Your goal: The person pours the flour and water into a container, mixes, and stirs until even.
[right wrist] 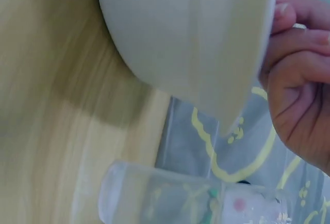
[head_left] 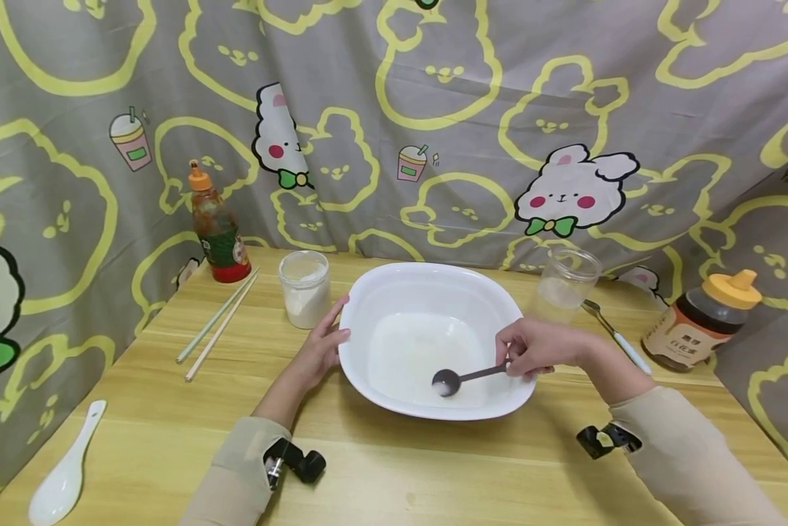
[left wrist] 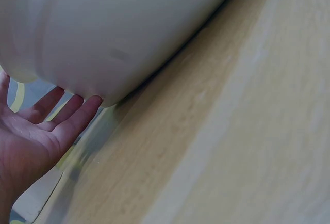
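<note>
A: Spoon first: where is it?

B: Your dark metal spoon (head_left: 463, 378) lies inside the large white rounded-square ceramic bowl (head_left: 394, 288), scoop down on the white floor of the bowl near its front edge. Your right hand (head_left: 532, 351) pinches the handle, fingers curled round it over the bowl's right rim.

A: And my left hand?

B: Your left hand (head_left: 321, 347) rests flat against the bowl's left outer wall, fingers straight and close together; the left wrist view shows the fingertips (left wrist: 82, 113) touching the underside of the wall.

A: Where does the bowl sit?

B: It sits mid-table on the light wooden table (head_left: 394, 467). Just behind your left hand stands a clear glass jar of white powder (head_left: 305, 288). Behind your right hand stands an empty clear glass jar (head_left: 567, 283), with a white-handled metal spoon (head_left: 614, 334) lying beside it.
</note>
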Motion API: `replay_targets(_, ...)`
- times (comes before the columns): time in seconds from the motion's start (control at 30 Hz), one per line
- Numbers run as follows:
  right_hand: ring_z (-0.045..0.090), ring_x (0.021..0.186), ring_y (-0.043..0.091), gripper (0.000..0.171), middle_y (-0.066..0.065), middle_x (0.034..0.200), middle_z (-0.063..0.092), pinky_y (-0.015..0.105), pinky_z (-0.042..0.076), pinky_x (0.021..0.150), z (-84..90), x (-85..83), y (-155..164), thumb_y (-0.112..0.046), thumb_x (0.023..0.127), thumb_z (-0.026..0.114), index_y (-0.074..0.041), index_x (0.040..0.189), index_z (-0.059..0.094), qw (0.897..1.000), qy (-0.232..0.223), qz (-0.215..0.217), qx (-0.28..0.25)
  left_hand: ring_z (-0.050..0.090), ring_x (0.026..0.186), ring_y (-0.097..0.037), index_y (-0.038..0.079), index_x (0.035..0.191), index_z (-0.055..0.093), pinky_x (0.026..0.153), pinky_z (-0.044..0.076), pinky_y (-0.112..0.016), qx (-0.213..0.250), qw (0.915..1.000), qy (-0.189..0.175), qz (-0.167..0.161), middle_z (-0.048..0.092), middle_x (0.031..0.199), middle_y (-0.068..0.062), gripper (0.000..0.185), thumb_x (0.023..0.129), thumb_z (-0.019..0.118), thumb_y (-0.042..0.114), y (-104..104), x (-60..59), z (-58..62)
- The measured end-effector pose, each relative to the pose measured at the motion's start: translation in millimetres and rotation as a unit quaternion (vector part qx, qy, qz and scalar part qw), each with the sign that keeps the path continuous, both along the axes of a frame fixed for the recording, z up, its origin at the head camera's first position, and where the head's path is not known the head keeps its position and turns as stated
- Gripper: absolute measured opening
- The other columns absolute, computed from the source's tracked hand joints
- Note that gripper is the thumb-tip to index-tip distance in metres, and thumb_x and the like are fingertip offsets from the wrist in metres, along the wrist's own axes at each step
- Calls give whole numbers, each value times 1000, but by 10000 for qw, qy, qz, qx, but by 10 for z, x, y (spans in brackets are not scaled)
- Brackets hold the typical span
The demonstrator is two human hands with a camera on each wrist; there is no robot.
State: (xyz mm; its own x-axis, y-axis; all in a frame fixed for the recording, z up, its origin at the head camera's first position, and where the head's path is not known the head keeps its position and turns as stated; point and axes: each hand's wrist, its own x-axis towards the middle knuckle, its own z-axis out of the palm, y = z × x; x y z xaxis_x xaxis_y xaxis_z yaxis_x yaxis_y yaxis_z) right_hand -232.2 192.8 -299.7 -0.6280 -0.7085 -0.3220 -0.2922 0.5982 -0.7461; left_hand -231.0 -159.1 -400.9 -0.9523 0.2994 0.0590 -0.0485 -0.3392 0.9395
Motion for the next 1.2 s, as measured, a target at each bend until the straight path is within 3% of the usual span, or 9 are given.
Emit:
replay_targets(0.17, 34, 38, 9, 6, 2, 51, 47, 17, 29, 36, -114, -24, -171, -1, 76, 59, 0, 82, 57, 9991, -136, 143, -374, 39, 108, -40, 26, 139, 18, 75, 45, -44, 5, 10000, 53, -17, 25, 133, -21, 67, 80, 49, 13, 18, -9, 0)
replay_targets(0.3, 34, 36, 10, 9, 5, 52, 50, 18, 29, 36, -243, -69, -374, -3, 77, 59, 1, 85, 58, 9982, 72, -79, -590, 41, 106, -37, 24, 139, 18, 74, 45, -42, -5, 10000, 76, 9, 26, 133, -21, 67, 80, 49, 13, 32, -12, -4)
replay_targets(0.5, 36, 37, 11, 10, 7, 53, 53, 22, 32, 36, -361, -136, -562, -4, 78, 58, 0, 87, 58, 9910, 508, -973, -764, 43, 104, -35, 24, 138, 19, 73, 46, -42, -6, 10000, 58, 23, 26, 133, -21, 67, 80, 49, 13, 48, -13, -10)
replay_targets(0.67, 37, 37, 11, 11, 6, 51, 52, 22, 31, 35, -359, -164, -524, 0, 74, 55, 2, 85, 57, 9741, 1055, -1920, -565, 42, 104, -38, 24, 138, 19, 71, 47, -41, 4, 10000, 58, 36, 28, 131, -23, 67, 80, 48, 11, 37, -7, -10)
replay_targets(0.77, 40, 38, 11, 10, 4, 49, 51, 22, 32, 35, -341, -173, -435, 2, 71, 54, 2, 80, 57, 9637, 1372, -2257, -399, 41, 104, -40, 24, 139, 18, 71, 47, -42, 34, 10000, 70, 52, 28, 131, -23, 66, 80, 47, 10, 29, -5, -12)
replay_targets(0.97, 47, 46, 13, 6, 2, 52, 51, 26, 41, 43, -215, -150, -228, 2, 67, 55, 1, 73, 56, 9561, 1971, -2167, 49, 38, 106, -43, 25, 139, 18, 75, 44, -47, 10, 10000, 58, 76, 28, 131, -22, 68, 80, 49, 11, 26, 0, -8)
replay_targets(1.2, 43, 47, 12, 7, 2, 54, 48, 25, 38, 42, -44, -29, -32, 4, 67, 54, 1, 72, 56, 9747, 1637, -1484, 351, 38, 107, -43, 24, 139, 17, 72, 46, -43, 9, 10000, 66, 64, 27, 131, -23, 69, 79, 49, 11, 28, 3, -7)
